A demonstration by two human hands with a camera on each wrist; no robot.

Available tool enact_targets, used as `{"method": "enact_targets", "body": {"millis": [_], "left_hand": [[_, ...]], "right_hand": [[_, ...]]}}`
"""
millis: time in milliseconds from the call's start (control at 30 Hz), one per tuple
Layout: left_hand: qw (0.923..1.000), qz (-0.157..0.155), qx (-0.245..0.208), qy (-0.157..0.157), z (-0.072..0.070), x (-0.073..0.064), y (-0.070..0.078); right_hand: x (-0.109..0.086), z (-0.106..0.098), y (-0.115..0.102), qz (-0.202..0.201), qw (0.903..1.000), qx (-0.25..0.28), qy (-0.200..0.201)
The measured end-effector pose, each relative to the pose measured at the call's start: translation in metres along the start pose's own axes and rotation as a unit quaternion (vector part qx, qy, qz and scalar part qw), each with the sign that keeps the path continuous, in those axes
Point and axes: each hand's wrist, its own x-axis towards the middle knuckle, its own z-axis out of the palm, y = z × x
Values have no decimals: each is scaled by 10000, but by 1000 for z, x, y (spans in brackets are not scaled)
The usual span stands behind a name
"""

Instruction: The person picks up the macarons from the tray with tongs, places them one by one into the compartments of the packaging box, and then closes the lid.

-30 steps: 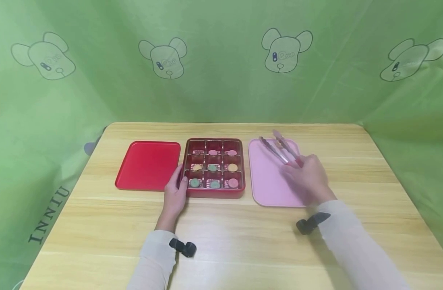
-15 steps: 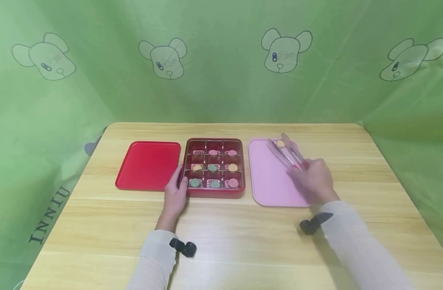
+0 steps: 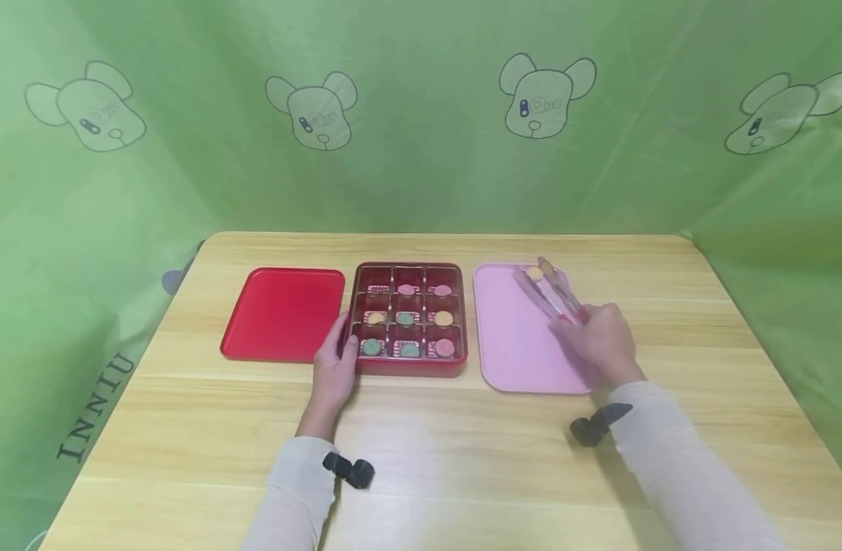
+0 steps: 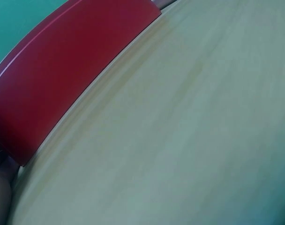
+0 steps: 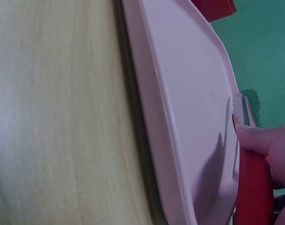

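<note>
My right hand [image 3: 600, 340] grips red-handled metal tongs [image 3: 559, 289] over the pink tray [image 3: 517, 360]. Their arms stand apart, one on each side of a small round yellow cookie-like piece [image 3: 534, 273] at the tray's far end. In the right wrist view my thumb lies along the red handle [image 5: 255, 187]. My left hand [image 3: 334, 367] holds the near left corner of a red box [image 3: 410, 368], thumb at the rim and fingers along its side. Pink, yellow and green round pieces sit singly in the box's compartments; the far left one shows only its patterned bottom.
A flat red lid [image 3: 283, 314] lies left of the box, close to my left hand. All of it rests on a light wooden table [image 3: 421, 451]. Green curtain [image 3: 421, 184] with printed bear heads hangs behind and at both sides.
My right hand has moved the tongs slightly right and toward me, so the yellow piece now shows between their arms. The left hand and the box have stayed put.
</note>
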Motion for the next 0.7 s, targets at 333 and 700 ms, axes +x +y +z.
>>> {"method": "enact_targets", "body": {"millis": [333,700], "left_hand": [[10000,31,-77,3,1,1,-2],[10000,-8,-54,0,0,1,-2]], "right_hand": [[1,2,3,142,9998,99,10],[2,3,7,99,9999,23,69]]}}
